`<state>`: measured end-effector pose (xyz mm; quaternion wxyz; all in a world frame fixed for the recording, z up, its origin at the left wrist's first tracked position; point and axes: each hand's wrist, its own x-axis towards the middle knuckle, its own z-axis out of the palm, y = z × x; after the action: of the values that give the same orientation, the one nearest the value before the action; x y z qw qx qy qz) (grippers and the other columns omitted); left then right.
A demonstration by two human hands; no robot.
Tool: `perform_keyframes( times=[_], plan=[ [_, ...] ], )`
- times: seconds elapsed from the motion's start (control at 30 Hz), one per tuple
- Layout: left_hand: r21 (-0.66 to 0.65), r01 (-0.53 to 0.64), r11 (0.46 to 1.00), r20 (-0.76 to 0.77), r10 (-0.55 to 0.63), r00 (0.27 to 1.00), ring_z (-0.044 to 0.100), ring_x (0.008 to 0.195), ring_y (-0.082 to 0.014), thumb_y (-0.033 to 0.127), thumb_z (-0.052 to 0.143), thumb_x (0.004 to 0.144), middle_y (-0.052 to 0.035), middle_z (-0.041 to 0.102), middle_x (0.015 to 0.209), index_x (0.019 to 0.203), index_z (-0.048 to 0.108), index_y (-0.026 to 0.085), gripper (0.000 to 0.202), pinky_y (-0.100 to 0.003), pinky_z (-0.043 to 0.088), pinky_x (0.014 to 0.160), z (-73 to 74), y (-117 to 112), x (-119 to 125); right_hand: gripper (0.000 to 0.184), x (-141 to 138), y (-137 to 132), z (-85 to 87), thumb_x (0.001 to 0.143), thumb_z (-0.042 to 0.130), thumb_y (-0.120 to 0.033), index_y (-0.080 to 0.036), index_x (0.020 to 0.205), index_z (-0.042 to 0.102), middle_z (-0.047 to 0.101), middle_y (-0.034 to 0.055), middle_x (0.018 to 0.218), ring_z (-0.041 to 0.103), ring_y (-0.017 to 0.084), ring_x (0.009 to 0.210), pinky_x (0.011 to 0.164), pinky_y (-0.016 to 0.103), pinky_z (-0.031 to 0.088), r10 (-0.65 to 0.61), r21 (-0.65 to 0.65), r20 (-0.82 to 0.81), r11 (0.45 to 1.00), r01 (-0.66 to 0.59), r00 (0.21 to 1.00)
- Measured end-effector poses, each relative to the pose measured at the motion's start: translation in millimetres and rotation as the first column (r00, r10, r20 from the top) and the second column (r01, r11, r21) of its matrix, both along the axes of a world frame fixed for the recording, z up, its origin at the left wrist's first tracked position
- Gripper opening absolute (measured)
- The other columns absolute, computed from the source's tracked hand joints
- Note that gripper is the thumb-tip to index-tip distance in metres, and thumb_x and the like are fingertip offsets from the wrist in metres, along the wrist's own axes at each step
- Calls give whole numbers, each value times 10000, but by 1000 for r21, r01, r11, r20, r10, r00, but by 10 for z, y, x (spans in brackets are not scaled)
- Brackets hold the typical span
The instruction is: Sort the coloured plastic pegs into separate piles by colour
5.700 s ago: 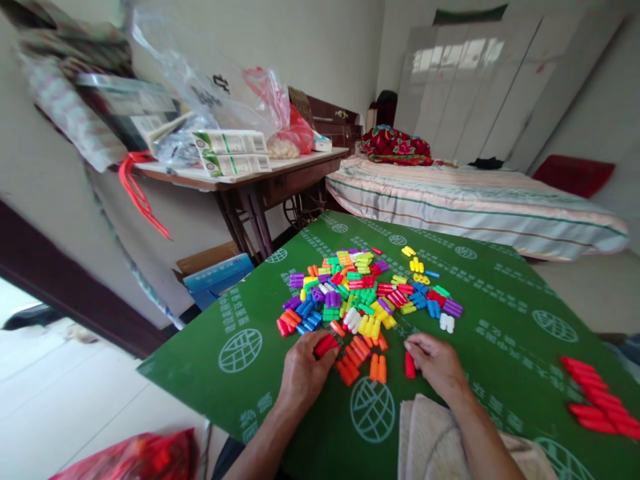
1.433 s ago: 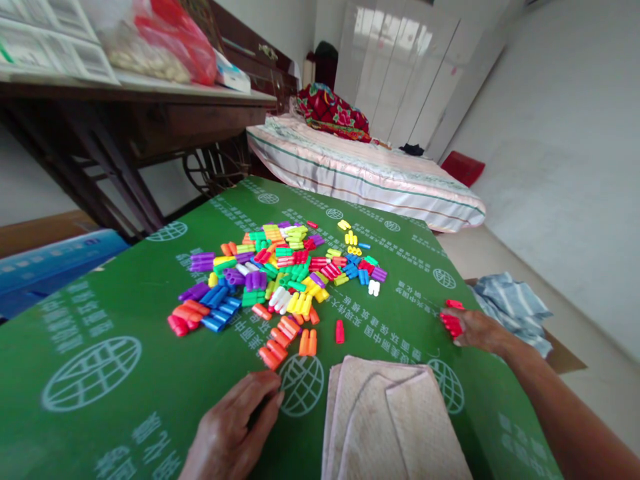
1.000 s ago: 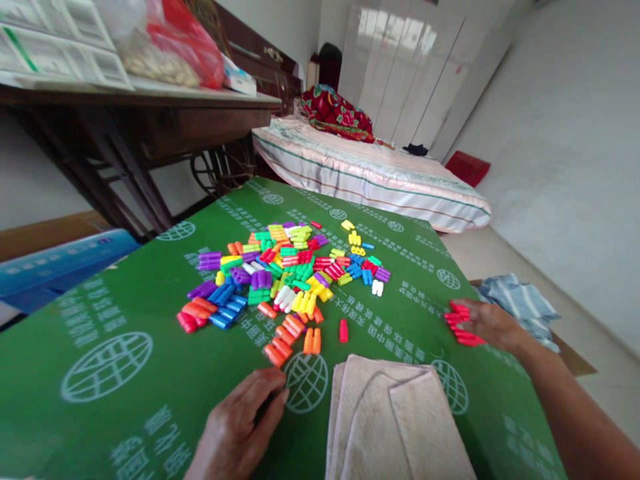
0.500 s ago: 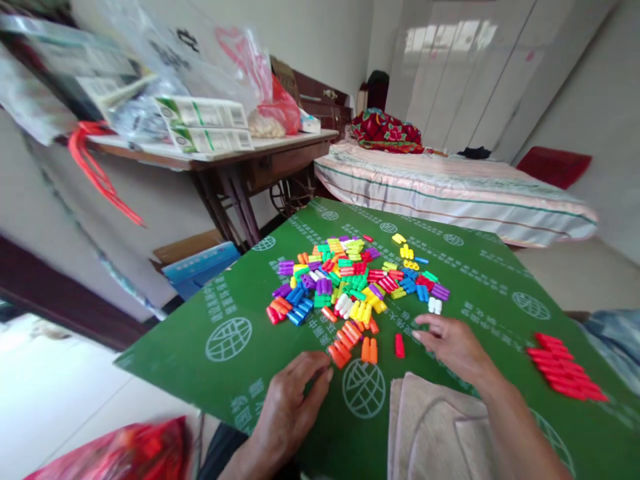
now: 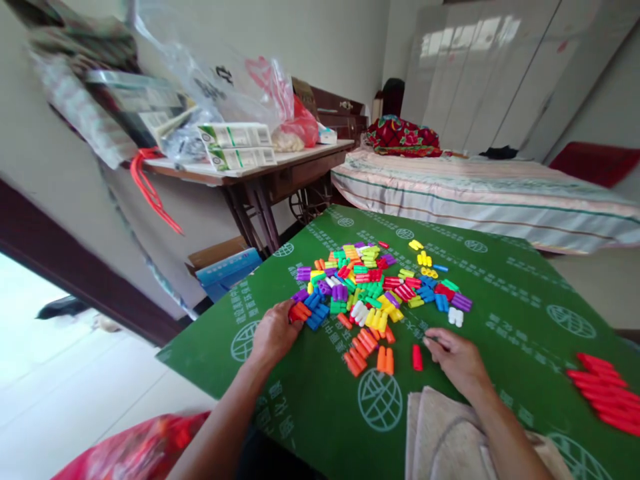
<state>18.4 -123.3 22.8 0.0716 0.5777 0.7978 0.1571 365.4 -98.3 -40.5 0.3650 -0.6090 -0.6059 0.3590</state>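
Observation:
A pile of short, coloured plastic caps (image 5: 367, 293) lies mid-table, some standing hollow end up. At the pile's left edge, my left hand (image 5: 275, 335) has its fingers closed around red caps (image 5: 294, 313), partly hidden by the fingertips. Orange caps (image 5: 302, 311) lie against those fingers, with blue caps (image 5: 317, 312) just beyond. My right hand (image 5: 457, 360) hovers over the table's near side, fingers loosely bent and apart, nothing visible in them. A single red cap (image 5: 417, 357) lies just left of it. Closer to me are two orange caps (image 5: 385, 360).
A group of red caps (image 5: 605, 393) lies at the right on the green table (image 5: 520, 320). A folded beige cloth (image 5: 440, 433) sits under my right forearm. Behind stand a side table (image 5: 240, 177) with boxes and bags, and a bed (image 5: 475, 187). A red bag (image 5: 140, 447) is lower left.
My left hand has moved forward and left, from beside the orange caps to the red caps at the pile's left edge. The right hand stays near the single red cap. The view has shifted left.

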Motion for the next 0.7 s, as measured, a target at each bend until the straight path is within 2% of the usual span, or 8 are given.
perform_keyframes(
  times=[0.07, 0.2, 0.4, 0.5, 0.57, 0.6, 0.63, 0.7],
  plan=[
    [7, -2, 1000, 21, 2, 1000, 626, 816, -203, 262, 510, 745, -70, 671, 942, 1098, 591, 173, 373, -254, 442, 685, -8, -5, 31, 322, -2, -3, -3, 715, 551, -446, -190, 869, 671, 565, -21, 517, 512, 148, 485, 475, 251, 411, -3, 23, 13, 1000, 3, 1000],
    [61, -67, 996, 109, 60, 992, 625, 812, -197, 274, 556, 711, -75, 666, 946, 1129, 578, 145, 437, -251, 455, 707, -29, -73, 31, 323, 3, -7, -21, 719, 551, -451, -196, 871, 676, 591, -14, 544, 531, 151, 495, 479, 252, 420, -7, 36, 23, 999, 6, 1000],
    [219, -164, 962, 84, 148, 985, 601, 789, -201, 287, 555, 712, -87, 639, 952, 1027, 621, 141, 353, -279, 458, 723, 8, -174, -10, 323, 44, 17, -99, 739, 543, -458, -209, 891, 682, 625, -8, 575, 562, 159, 517, 507, 255, 436, -2, 33, 76, 999, -1, 997],
    [260, -241, 935, 254, 175, 951, 601, 751, -188, 308, 607, 676, -47, 651, 883, 968, 632, 180, 320, -278, 458, 704, 74, -197, 30, 307, 44, 25, -122, 749, 536, -451, -216, 880, 683, 674, 12, 664, 589, 164, 552, 540, 259, 458, -3, 52, 111, 999, -3, 994],
    [256, -292, 921, 492, 136, 860, 604, 744, -184, 325, 655, 643, -32, 660, 823, 942, 626, 175, 335, -271, 461, 685, 125, -205, 104, 292, -7, -5, -67, 764, 528, -441, -220, 876, 683, 690, 23, 712, 604, 166, 578, 559, 258, 466, 9, 81, 130, 997, -19, 992],
    [246, -305, 920, 630, 88, 771, 604, 734, -176, 331, 681, 624, -27, 662, 802, 937, 619, 167, 359, -262, 463, 671, 151, -208, 161, 288, -55, -38, -7, 773, 524, -436, -219, 877, 682, 688, 22, 705, 604, 163, 577, 558, 255, 465, 26, 94, 134, 995, -39, 991],
    [230, -308, 923, 756, 30, 654, 602, 717, -163, 333, 708, 603, -22, 662, 788, 930, 612, 158, 383, -250, 466, 653, 177, -212, 235, 283, -119, -85, 74, 780, 523, -428, -218, 883, 681, 680, 18, 680, 597, 159, 565, 548, 250, 461, 53, 108, 135, 992, -68, 989],
    [176, -291, 940, 926, -58, 374, 596, 685, -133, 306, 759, 556, -14, 659, 783, 898, 608, 145, 407, -223, 473, 625, 221, -224, 424, 265, -289, -214, 288, 787, 532, -397, -215, 912, 677, 650, 0, 617, 571, 143, 525, 522, 239, 448, 124, 143, 132, 979, -143, 983]
  ],
)
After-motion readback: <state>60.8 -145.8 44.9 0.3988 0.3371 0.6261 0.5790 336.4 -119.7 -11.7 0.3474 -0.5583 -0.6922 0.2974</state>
